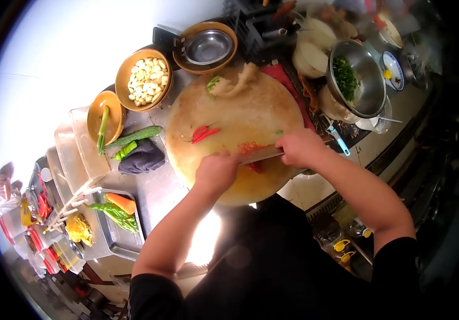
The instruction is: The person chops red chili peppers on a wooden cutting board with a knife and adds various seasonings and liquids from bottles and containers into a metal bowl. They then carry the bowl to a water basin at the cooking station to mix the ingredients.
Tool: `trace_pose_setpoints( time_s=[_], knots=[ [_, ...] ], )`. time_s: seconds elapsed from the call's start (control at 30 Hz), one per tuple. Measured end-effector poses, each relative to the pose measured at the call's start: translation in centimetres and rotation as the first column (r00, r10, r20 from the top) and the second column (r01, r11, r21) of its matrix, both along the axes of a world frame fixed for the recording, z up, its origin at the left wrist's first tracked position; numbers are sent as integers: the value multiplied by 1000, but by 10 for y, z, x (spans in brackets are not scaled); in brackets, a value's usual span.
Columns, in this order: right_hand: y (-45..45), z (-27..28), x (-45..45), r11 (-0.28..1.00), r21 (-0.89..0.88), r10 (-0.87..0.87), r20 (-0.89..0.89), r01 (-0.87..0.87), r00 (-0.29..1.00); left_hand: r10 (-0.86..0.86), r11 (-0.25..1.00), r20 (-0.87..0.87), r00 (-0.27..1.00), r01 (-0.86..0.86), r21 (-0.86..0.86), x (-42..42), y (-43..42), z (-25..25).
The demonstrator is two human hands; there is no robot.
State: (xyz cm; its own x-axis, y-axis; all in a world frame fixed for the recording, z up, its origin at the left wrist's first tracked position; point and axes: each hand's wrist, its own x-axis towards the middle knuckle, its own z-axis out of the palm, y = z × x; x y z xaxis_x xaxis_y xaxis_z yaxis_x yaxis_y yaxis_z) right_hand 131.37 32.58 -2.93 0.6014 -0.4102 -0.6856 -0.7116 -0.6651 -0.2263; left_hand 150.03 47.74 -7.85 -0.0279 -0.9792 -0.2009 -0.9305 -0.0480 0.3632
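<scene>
A cleaver lies across the near part of the round chopping board, its blade showing between my two hands. My right hand is closed at its right end; the handle is hidden by the fingers. My left hand is closed at the blade's left end, fingers curled against it. Chopped red chili lies along the blade's far side, with more red bits on the near side. Two whole red chilies rest farther left on the board. Ginger sits at the board's far edge.
Left of the board are a bowl of garlic cloves, a cucumber, a dark cloth-like bundle and a metal tray with peppers and a carrot. On the right stand a steel bowl of chopped greens and a blue-handled peeler.
</scene>
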Motion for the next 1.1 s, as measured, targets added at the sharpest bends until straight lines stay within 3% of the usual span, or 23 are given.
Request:
trace_pose_setpoints(
  time_s=[0.13, 0.27, 0.47, 0.53, 0.67, 0.8, 0.93, 1.03, 1.1],
  knots=[
    [21, 20, -9, 995, 5, -97, -6, 97, 995, -68, 997, -36, 997, 69, 23, 6, 3, 2],
    [32, 1, -19, 994, 1, -108, 5, 108, 994, -86, 996, -66, 994, 87, 16, 4, 1, 2],
    [70, 14, -24, 986, 76, -157, 74, 151, 985, -235, 957, -64, 970, 243, 162, 24, -2, 13],
    [77, -6, -30, 955, 134, -274, 48, 266, 960, -250, 952, -51, 967, 255, 168, 17, -1, 9],
    [93, 13, -26, 937, 155, -320, 14, 315, 947, -320, 913, -85, 944, 331, 236, 27, -8, 13],
    [101, 2, -29, 921, 166, -367, 61, 354, 928, -367, 915, -61, 928, 372, 155, 28, -8, 9],
    [102, 16, -20, 924, 175, -359, 83, 341, 930, -398, 895, -58, 916, 401, 194, 38, -11, 21],
    [103, -15, -29, 935, 157, -338, 119, 319, 933, -398, 904, -23, 917, 396, 159, 33, -12, 12],
    [90, 19, -14, 935, 155, -334, 79, 319, 939, -375, 917, -44, 926, 377, 130, 40, -11, 15]
  ],
)
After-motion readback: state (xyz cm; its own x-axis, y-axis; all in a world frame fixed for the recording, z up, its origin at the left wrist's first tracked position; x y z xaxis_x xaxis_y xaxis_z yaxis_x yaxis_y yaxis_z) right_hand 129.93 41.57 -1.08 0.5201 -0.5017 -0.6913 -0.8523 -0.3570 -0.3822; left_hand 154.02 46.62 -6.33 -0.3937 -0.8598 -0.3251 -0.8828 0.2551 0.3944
